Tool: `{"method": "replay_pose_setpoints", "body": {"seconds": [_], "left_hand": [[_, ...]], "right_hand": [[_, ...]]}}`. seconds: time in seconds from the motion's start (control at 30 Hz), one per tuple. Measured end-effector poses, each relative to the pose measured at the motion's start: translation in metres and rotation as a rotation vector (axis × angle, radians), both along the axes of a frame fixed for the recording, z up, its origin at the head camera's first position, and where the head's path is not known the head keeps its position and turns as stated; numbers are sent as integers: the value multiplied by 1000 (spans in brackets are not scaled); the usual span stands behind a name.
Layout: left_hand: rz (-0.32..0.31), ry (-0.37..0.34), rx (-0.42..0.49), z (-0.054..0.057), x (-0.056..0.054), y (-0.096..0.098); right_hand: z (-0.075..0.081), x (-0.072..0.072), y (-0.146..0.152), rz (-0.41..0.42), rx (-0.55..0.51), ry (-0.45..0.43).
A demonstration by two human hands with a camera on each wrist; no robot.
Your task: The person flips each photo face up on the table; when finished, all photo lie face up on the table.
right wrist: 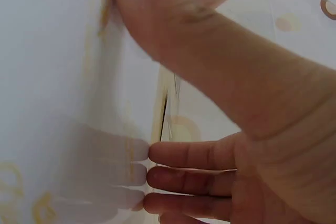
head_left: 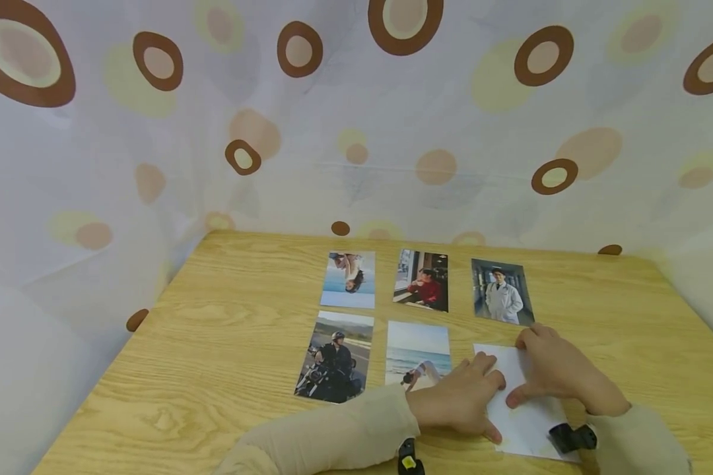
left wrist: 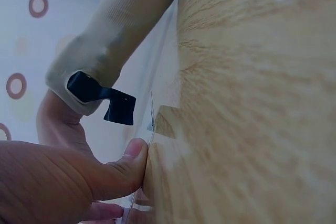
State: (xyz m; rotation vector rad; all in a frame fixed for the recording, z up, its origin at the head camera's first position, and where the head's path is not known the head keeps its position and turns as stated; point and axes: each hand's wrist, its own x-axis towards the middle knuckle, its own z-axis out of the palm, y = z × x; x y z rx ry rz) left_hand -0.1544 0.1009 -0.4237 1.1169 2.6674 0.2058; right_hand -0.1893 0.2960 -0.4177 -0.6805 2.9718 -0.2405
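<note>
A blank white card (head_left: 529, 422) lies face-up white on the wooden table at the front right. My left hand (head_left: 456, 396) rests along its left side with fingers spread; in the left wrist view the thumb (left wrist: 123, 169) touches the edge of the card. From the other side my right hand (head_left: 561, 369) reaches over the card, its thumb pressing on the white surface. Seen from the right wrist, its fingers (right wrist: 191, 156) are straight, with their tips on the glossy white surface. A beach photo (head_left: 418, 346) is partly covered by the left hand.
Behind stand out three photos in a row: an upside-down figure by water (head_left: 349, 280), a person in red (head_left: 422, 280) and a person in a white coat (head_left: 502, 291). A motorcycle photo (head_left: 335, 356) lies front left. A dotted curtain (head_left: 356, 191) borders the wooden table (head_left: 214, 343).
</note>
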Motion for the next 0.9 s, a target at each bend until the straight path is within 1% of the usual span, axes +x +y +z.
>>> {"method": "replay_pose_setpoints", "body": {"seconds": [0.1,0.23,0.3,0.5,0.67,0.8,0.9], "left_hand": [[-3,-4,10,2,-1,-1],[-5,15,21,2,-2,-2],[-5,24,22,2,-2,-2],[1,31,29,3,1,-4],[8,34,40,5,3,-5],[11,39,59,3,4,-4],[17,33,71,2,6,-2]], "right_hand": [[1,-3,2,8,-7,-10],[2,-4,4,42,-65,0],[3,-4,5,44,-86,-8],[7,-4,2,-10,-83,-63],[6,-5,0,-28,-72,-58],[4,-4,5,-33,-69,-48],[0,-2,9,-29,-92,-66]]}}
